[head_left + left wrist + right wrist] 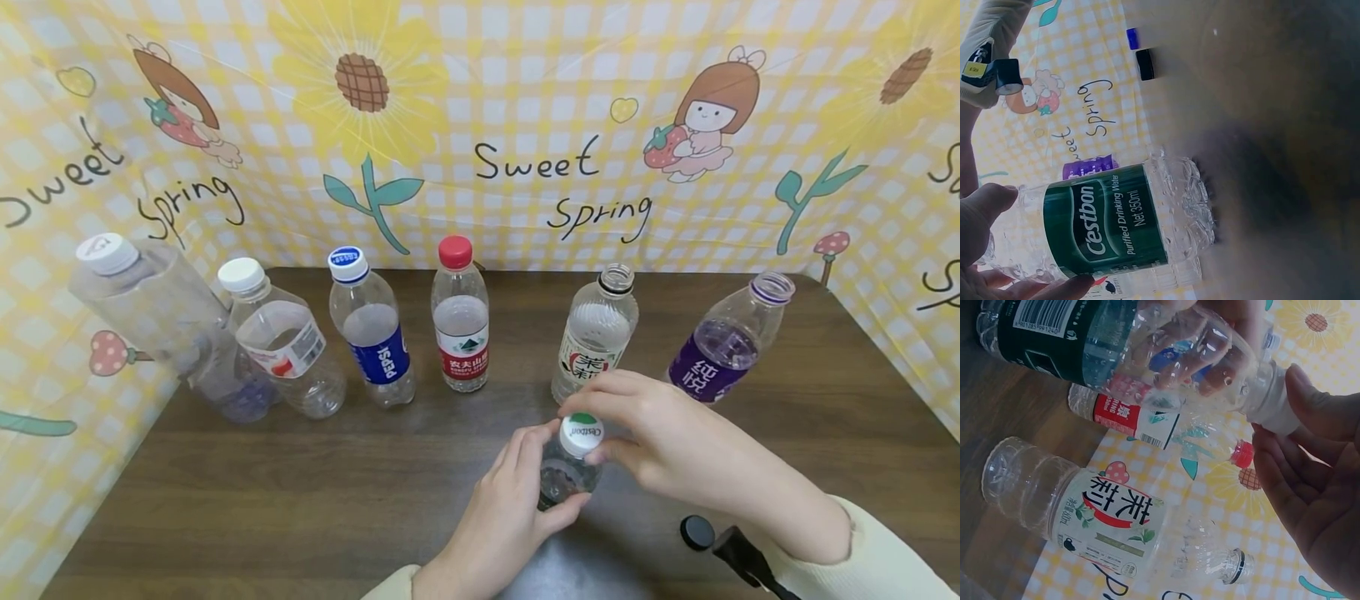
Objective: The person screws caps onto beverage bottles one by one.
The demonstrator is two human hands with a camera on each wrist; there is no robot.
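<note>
A clear C'estbon water bottle (1107, 222) with a dark green label stands upright near the middle front of the table. Around its upper body my left hand (504, 500) curls, thumb on the near side. My right hand (637, 425) pinches the white cap (582, 434) between thumb and fingers; the right wrist view shows the cap (1275, 400) at the bottle's neck. Just behind stands a jasmine tea bottle (597, 333) with an uncapped mouth. To the right is an uncapped bottle with a purple label (712, 358).
Capped bottles stand in a row on the left: a red-capped one (461, 333), a Pepsi bottle (372, 333), a white-capped one (281, 342) and a large tilted-looking one (157, 308). A black cap (697, 532) lies on the wooden table (300, 500) beside my right forearm. A blue cap (1132, 39) lies near it.
</note>
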